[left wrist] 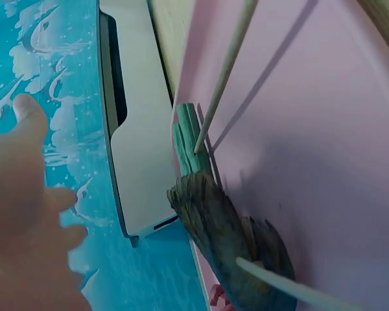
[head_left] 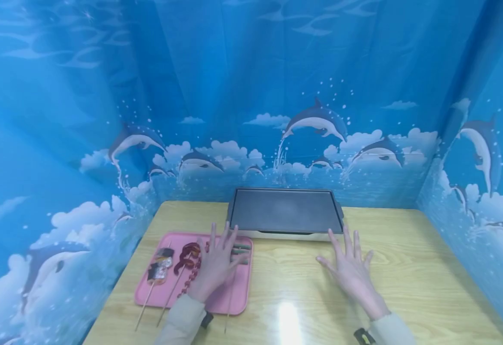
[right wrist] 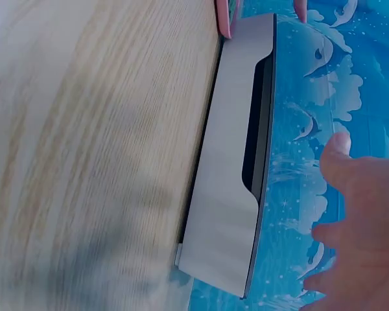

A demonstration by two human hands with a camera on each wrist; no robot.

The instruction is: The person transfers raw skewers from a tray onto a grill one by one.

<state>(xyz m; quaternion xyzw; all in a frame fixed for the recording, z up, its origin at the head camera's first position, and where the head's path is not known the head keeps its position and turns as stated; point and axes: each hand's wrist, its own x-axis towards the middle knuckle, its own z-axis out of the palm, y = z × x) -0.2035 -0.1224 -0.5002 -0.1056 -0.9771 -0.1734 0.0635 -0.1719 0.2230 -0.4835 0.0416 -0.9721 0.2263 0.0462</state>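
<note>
My left hand (head_left: pixel 219 262) hovers with spread fingers over the pink tray (head_left: pixel 240 294), hiding part of the food on it. The right hand (head_left: pixel 352 273), fingers also splayed, is above the table to the right, in front of the griddle's right end. Neither hand holds anything. On the tray lie several skewers: silvery-black fish-like chunks (head_left: pixel 160 266), dark red curled pieces (head_left: pixel 187 256), a row of small red pieces (head_left: pixel 194 278) and green stalks (head_left: pixel 240 249). A dark, ribbed brownish piece (left wrist: pixel 214 227) on a stick shows beside the green stalks in the left wrist view.
A black flat griddle (head_left: pixel 286 211) with a pale front stands at the back of the wooden table (head_left: pixel 406 268), just behind the tray. Skewer sticks (head_left: pixel 145 306) overhang the tray's front edge. A blue dolphin-print curtain (head_left: pixel 251 96) encloses the table's back and sides.
</note>
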